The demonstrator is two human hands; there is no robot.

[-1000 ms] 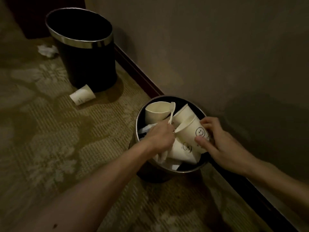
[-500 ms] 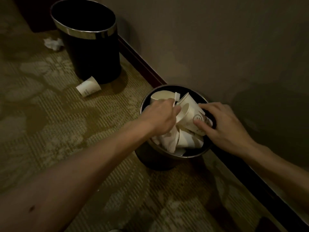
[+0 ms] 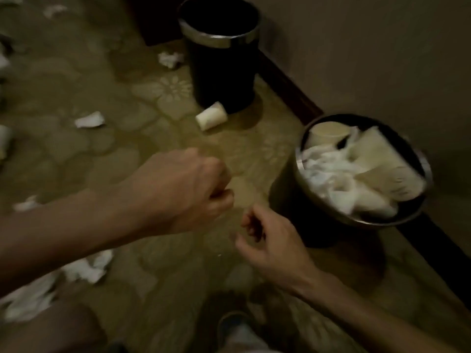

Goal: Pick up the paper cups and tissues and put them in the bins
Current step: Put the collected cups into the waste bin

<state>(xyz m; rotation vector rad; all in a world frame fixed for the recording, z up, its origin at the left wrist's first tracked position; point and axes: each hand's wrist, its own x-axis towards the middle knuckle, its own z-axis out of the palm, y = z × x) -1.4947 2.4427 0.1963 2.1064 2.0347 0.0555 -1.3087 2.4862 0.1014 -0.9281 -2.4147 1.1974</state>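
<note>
Pulling back from the near bin (image 3: 418, 215), now heaped to its rim with cups and tissues, both hands have come away empty: the left hand (image 3: 186, 189) loosely fisted, the right hand (image 3: 270, 240) half curled, each grip holding nothing. Beyond the near bin, one paper cup (image 3: 211, 119) lies against the far bin (image 3: 219, 39), with crumpled tissues (image 3: 89, 120) scattered across the carpet (image 3: 163, 263), likely next.
</note>
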